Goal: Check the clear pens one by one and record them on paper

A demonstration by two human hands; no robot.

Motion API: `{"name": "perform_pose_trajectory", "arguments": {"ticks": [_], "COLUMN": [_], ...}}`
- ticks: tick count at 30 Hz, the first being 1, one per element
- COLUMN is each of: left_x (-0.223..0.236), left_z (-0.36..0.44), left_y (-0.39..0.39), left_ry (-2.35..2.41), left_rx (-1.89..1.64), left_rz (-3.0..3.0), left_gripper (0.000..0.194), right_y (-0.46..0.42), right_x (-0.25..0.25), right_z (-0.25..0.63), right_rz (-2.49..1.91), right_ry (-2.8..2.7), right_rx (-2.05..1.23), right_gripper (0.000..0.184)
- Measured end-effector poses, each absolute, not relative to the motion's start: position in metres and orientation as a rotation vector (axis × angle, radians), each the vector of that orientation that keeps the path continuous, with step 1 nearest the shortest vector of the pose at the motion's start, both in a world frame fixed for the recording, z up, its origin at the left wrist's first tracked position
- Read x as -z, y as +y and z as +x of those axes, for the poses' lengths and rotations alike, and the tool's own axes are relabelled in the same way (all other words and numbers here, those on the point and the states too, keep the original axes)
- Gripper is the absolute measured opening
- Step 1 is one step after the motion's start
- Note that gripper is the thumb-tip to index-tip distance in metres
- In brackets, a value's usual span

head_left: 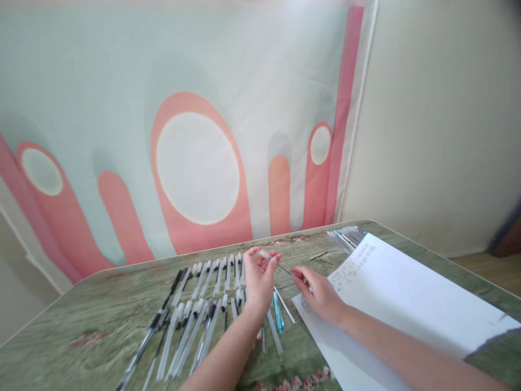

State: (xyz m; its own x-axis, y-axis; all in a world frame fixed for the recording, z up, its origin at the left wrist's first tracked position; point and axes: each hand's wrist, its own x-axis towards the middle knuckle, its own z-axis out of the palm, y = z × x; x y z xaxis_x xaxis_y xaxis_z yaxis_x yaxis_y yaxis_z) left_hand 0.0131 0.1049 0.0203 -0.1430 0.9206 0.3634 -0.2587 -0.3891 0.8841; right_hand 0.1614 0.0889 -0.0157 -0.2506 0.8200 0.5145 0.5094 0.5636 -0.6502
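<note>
My left hand (260, 279) is raised over the table, fingers closed round the pale, clear end of a pen (265, 254). Between the two hands runs a thin dark rod that looks like a pen refill (284, 268), lined up with the clear end. My right hand (315, 293) pinches its lower end, above the paper's left edge. Whether rod and clear part are joined, I cannot tell. Below my left wrist lie a turquoise pen (278, 312), a thin white stick (285, 305) and a clear pen tube (274, 334).
Two rows of clear pens with black or white ends, such as this pen (169, 341), lie left of my hands. A white sheet of paper (399, 304) with marks covers the right side. Behind it, several thin refills (345, 238) lie together. A patterned cloth (211, 65) hangs behind the table (52, 342).
</note>
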Motion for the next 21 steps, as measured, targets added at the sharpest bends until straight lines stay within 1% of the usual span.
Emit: {"name": "perform_pose_trajectory", "arguments": {"ticks": [2, 4, 5, 6, 7, 9, 11, 13, 15, 18, 21], "left_x": [-0.023, -0.028, -0.031, -0.034, -0.038, -0.043, -0.045, -0.045, -0.043, -0.035, -0.024], "left_z": [0.013, 0.017, 0.020, 0.023, 0.028, 0.037, 0.047, 0.057, 0.065, 0.074, 0.078], "left_y": [0.103, 0.093, 0.085, 0.076, 0.065, 0.045, 0.027, 0.015, 0.008, 0.004, 0.003], "left_ry": [0.955, 1.166, 1.292, 1.373, 1.359, 1.191, 1.182, 1.232, 1.250, 1.173, 1.146], "left_rx": [-1.665, -1.651, -1.602, -1.500, -1.326, -0.862, -0.490, -0.284, -0.160, -0.033, 0.051], "left_rz": [1.412, 1.678, 1.823, 1.950, 2.105, 2.364, 2.491, 2.573, 2.559, 2.527, 2.494], "left_gripper": [0.038, 0.040, 0.041, 0.037, 0.029, 0.025, 0.023, 0.027, 0.031, 0.041, 0.056], "right_y": [0.093, 0.099, 0.103, 0.107, 0.112, 0.119, 0.125, 0.128, 0.130, 0.133, 0.138], "right_x": [0.015, 0.017, 0.018, 0.019, 0.021, 0.025, 0.029, 0.033, 0.036, 0.040, 0.046], "right_z": [0.163, 0.165, 0.166, 0.168, 0.170, 0.173, 0.177, 0.180, 0.181, 0.182, 0.182], "right_rz": [-1.105, -1.145, -1.166, -1.182, -1.194, -1.204, -1.212, -1.240, -1.268, -1.259, -1.209], "right_ry": [-1.914, -1.882, -1.849, -1.810, -1.760, -1.645, -1.529, -1.425, -1.337, -1.228, -1.155], "right_rx": [-0.442, -0.477, -0.515, -0.571, -0.640, -0.772, -0.844, -0.875, -0.898, -0.916, -0.934], "right_gripper": [0.026, 0.025, 0.025, 0.025, 0.025, 0.027, 0.030, 0.033, 0.034, 0.034, 0.034]}}
